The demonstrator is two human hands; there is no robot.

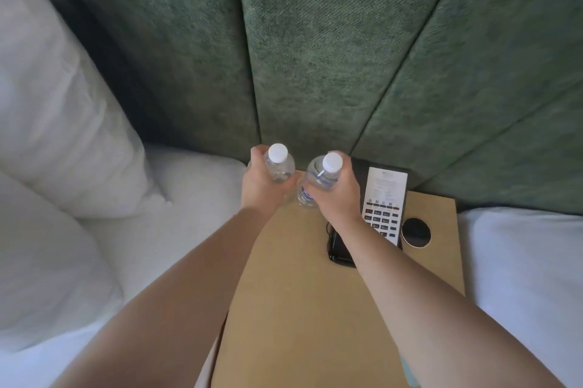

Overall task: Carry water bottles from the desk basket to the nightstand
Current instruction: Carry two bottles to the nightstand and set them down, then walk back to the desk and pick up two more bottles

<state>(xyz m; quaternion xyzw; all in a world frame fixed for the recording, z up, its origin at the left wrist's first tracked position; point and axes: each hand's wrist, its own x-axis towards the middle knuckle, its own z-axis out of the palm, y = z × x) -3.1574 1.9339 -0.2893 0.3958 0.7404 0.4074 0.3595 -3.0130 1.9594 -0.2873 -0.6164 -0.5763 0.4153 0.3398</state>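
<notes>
2 water bottles [279, 166] are held just left of the phone [383, 204] at the nightstand [299, 277] rear, left hand [262, 181] and right hand [337, 195] fingers wrapped around them; bases seem near landing. Being so close, they could be knocked together and toppled.

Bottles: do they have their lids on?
Yes, both are shut. A white cap sits on the left bottle and on the right bottle.

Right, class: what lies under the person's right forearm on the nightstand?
Under the right forearm a black phone handset shows on the wooden nightstand, beside the keypad. The arm covers the handset's middle and upper end, so its cradle cannot be seen.
</notes>
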